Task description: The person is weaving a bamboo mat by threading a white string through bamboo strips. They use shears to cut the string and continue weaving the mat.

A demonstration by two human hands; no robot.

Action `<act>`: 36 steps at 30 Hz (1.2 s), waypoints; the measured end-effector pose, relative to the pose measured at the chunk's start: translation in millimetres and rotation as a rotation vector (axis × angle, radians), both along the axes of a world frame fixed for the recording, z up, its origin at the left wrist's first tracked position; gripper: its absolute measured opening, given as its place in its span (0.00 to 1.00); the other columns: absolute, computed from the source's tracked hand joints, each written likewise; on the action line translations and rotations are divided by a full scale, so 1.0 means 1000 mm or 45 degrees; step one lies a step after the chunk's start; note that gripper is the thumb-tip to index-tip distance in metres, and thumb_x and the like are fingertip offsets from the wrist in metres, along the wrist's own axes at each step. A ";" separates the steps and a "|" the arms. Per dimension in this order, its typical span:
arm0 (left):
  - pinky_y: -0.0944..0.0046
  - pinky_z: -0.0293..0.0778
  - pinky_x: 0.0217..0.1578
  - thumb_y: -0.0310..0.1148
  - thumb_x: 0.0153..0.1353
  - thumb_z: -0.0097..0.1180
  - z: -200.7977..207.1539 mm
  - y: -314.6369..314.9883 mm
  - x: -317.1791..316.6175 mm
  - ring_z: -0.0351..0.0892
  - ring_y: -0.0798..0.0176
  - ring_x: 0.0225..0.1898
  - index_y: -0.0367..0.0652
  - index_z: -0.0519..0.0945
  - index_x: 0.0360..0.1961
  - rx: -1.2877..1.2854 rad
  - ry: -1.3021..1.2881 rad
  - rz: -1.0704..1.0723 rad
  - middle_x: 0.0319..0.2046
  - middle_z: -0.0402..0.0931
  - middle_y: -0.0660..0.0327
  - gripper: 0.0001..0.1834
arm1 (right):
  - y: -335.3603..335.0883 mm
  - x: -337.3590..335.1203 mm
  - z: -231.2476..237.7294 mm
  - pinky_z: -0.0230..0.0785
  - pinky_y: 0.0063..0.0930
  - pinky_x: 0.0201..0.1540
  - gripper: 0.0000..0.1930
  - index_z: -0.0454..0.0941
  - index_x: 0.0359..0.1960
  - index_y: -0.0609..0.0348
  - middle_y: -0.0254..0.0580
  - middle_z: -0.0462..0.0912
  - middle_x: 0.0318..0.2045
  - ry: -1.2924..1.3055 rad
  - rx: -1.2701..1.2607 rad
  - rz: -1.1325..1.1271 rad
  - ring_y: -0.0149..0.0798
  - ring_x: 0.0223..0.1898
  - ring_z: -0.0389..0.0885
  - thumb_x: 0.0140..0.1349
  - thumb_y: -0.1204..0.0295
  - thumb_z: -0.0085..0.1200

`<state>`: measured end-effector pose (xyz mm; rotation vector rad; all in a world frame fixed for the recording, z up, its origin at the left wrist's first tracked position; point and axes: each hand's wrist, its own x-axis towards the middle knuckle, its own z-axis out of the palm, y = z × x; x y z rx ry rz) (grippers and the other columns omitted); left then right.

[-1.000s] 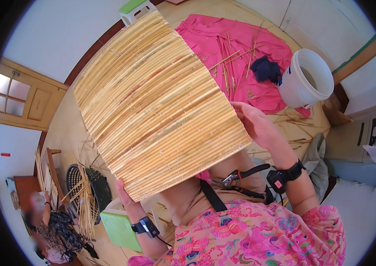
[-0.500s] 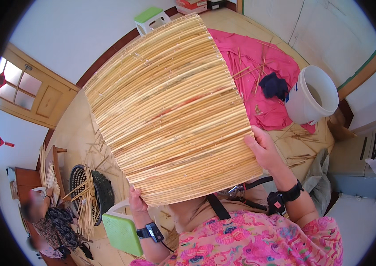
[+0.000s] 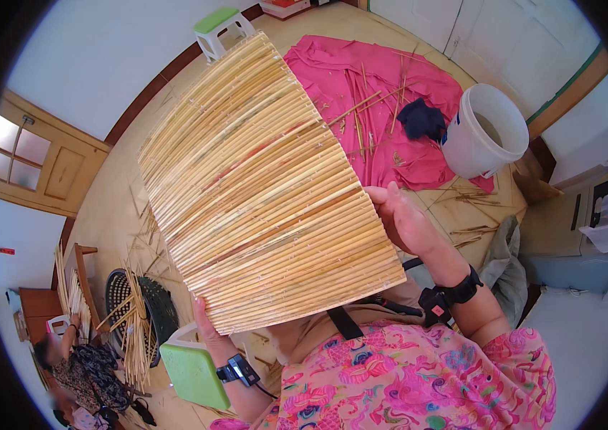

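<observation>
Left hand [image 3: 206, 326] grips the mat [image 3: 268, 186] at its lower left corner, fingers closed on the edge. Right hand [image 3: 403, 221] clasps the right edge. The mat is held up, tilted, above the lap: parallel pale yellow reed strips, tightly bound, fanning wider toward the top. Beyond it, a pink cloth [image 3: 383, 100] and white bucket [image 3: 481, 140] lie on the floor.

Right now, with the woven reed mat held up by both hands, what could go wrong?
The reed mat is held only at its near edge, by the left hand and the right hand; its far end may sag or slip. It also blocks much of the view of the floor. Loose stalks on the pink cloth and the white bucket lie near enough to be swept.
</observation>
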<state>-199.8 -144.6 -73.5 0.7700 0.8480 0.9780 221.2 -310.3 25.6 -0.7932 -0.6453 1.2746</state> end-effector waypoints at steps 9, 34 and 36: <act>0.51 0.69 0.62 0.49 0.67 0.49 0.016 -0.005 0.001 0.74 0.50 0.59 0.31 0.70 0.62 0.032 0.037 0.021 0.58 0.74 0.46 0.33 | 0.000 0.002 0.020 0.65 0.24 0.58 0.19 0.71 0.61 0.69 0.38 0.79 0.53 -0.400 0.048 0.037 0.27 0.54 0.73 0.73 0.72 0.42; 0.51 0.68 0.62 0.45 0.67 0.49 0.024 -0.004 0.008 0.74 0.49 0.58 0.30 0.72 0.61 0.010 -0.067 0.046 0.58 0.74 0.46 0.30 | -0.006 -0.001 0.029 0.64 0.26 0.63 0.27 0.61 0.68 0.69 0.40 0.75 0.59 -0.304 0.099 0.101 0.29 0.60 0.73 0.67 0.79 0.50; 0.51 0.69 0.62 0.45 0.67 0.49 0.016 -0.001 0.005 0.74 0.50 0.58 0.29 0.72 0.61 0.018 -0.054 0.047 0.58 0.74 0.46 0.31 | -0.006 -0.002 0.030 0.64 0.26 0.63 0.27 0.61 0.68 0.68 0.40 0.75 0.59 -0.296 0.065 0.092 0.29 0.60 0.72 0.67 0.79 0.50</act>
